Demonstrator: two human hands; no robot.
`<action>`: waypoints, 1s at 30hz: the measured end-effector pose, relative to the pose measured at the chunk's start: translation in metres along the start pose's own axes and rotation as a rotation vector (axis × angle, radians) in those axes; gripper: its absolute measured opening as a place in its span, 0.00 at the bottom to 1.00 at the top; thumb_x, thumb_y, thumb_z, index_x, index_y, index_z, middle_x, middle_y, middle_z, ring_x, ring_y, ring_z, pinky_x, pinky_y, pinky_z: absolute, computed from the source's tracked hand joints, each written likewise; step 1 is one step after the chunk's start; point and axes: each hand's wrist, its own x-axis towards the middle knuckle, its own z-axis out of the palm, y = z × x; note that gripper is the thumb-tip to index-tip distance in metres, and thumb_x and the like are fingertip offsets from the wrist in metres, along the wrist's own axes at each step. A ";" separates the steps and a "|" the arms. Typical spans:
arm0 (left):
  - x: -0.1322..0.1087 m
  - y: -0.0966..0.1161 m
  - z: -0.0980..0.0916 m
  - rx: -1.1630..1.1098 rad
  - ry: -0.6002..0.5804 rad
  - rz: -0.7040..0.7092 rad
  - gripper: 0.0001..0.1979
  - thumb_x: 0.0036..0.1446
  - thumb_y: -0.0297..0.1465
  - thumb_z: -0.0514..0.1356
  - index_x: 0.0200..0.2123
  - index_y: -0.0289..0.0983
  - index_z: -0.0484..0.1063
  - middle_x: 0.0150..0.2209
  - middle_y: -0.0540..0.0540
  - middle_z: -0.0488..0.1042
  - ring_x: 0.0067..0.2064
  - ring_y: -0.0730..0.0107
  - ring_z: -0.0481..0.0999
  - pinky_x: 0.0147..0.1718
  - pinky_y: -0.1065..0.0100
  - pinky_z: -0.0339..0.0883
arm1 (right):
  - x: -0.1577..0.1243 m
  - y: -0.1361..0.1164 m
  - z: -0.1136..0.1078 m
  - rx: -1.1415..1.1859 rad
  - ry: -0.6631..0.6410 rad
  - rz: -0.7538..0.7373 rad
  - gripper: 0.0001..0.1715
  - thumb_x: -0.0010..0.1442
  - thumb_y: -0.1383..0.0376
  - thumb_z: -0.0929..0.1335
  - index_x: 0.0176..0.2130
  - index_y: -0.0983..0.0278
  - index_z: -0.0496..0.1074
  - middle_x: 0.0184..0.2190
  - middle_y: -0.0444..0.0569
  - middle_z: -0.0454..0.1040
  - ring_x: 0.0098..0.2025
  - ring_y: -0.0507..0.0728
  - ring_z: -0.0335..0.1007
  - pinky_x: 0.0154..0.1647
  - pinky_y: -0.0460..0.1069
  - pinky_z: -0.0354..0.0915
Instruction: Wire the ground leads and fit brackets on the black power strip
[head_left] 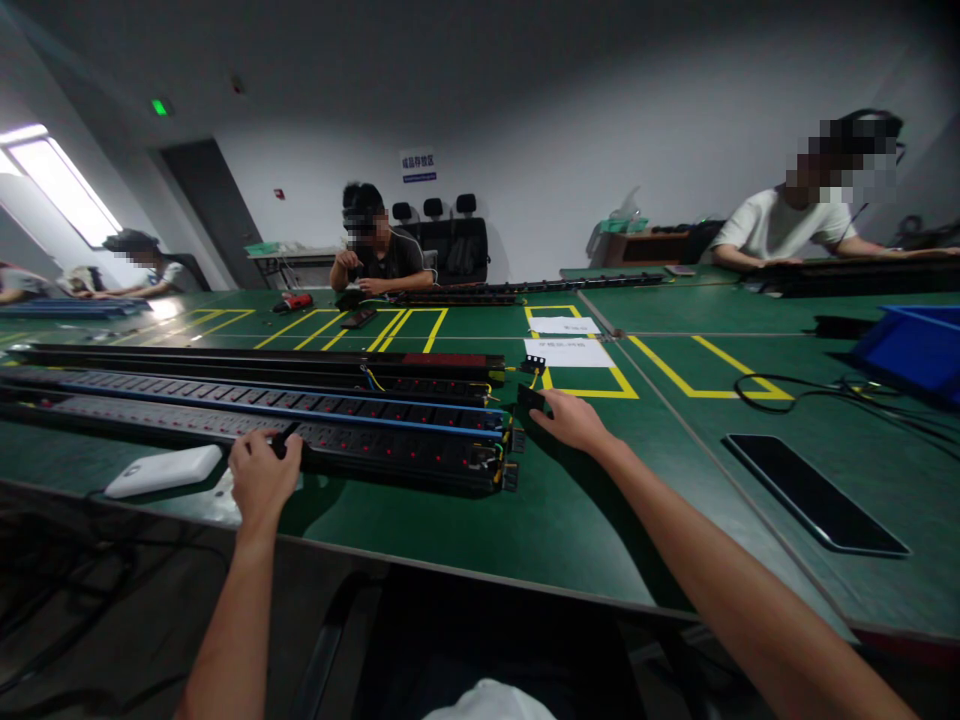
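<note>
Several long black power strips (390, 445) lie side by side across the green table (570, 510), their wired ends pointing right. My left hand (262, 475) is closed on the near edge of the closest strip, thumb hooked over it. My right hand (571, 418) reaches past the strips' right ends and pinches a small black part (531, 398) between its fingertips. Another small black connector (534, 364) sits just beyond it.
A white box (163, 470) lies left of my left hand. A flat black panel (814, 493), a black cable loop (765, 390) and a blue bin (911, 348) are at right. Two paper sheets (568, 351) lie in yellow-taped squares. Other people work at far tables.
</note>
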 end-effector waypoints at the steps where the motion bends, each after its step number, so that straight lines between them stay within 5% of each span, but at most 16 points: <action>1: 0.000 0.000 0.000 0.000 0.001 0.001 0.24 0.60 0.45 0.54 0.52 0.34 0.70 0.58 0.30 0.66 0.64 0.39 0.62 0.61 0.45 0.60 | 0.000 0.000 0.000 0.000 -0.001 0.002 0.18 0.66 0.58 0.64 0.51 0.62 0.73 0.47 0.56 0.78 0.45 0.64 0.75 0.39 0.52 0.64; 30: -0.001 0.005 -0.002 0.016 0.001 -0.018 0.24 0.60 0.44 0.54 0.53 0.34 0.71 0.58 0.31 0.66 0.63 0.38 0.63 0.59 0.45 0.62 | -0.001 -0.002 -0.001 -0.018 -0.002 0.011 0.18 0.67 0.58 0.65 0.53 0.63 0.73 0.47 0.55 0.78 0.44 0.62 0.75 0.36 0.50 0.62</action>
